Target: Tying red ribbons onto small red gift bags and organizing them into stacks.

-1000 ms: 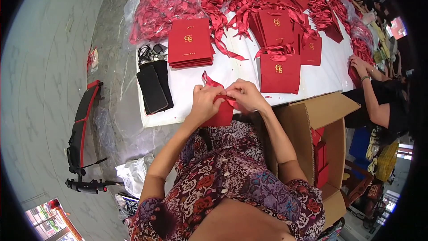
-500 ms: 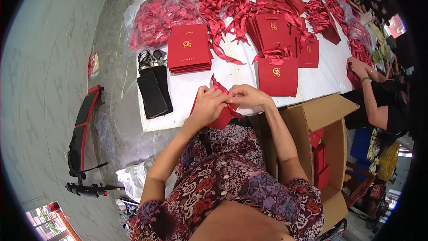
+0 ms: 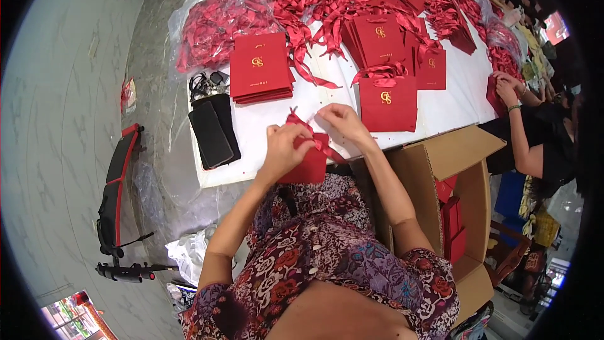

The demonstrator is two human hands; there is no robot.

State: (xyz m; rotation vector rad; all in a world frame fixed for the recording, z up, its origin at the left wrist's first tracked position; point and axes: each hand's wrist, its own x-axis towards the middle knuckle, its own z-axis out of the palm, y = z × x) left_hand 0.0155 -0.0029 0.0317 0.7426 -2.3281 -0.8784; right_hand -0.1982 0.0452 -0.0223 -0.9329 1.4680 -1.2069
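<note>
A small red paper bag (image 3: 304, 170) with a shiny red ribbon (image 3: 326, 147) at its top is in front of me at the table's near edge. My left hand (image 3: 284, 152) grips the bag's upper part and ribbon between thumb and fingers. One ribbon end sticks up beyond the fingers; another trails to the right. Just above and to the right, my right hand (image 3: 344, 124) is apart from the bag, thumb and fingertips pressed together. What they pinch, if anything, is too small to make out.
A stack of flat red bags (image 3: 261, 69), a black phone (image 3: 211, 133) and keys (image 3: 218, 78) lie left. More red bags (image 3: 388, 104) with ribbons stand right. Loose ribbons fill a plastic bag (image 3: 223, 22). An open carton (image 3: 469, 189) holds red bags; another person (image 3: 528, 132) works at right.
My right hand has drawn away from the bag, up and to the right. My left hand has shifted slightly left, still gripping, and more of the bag's front shows.
</note>
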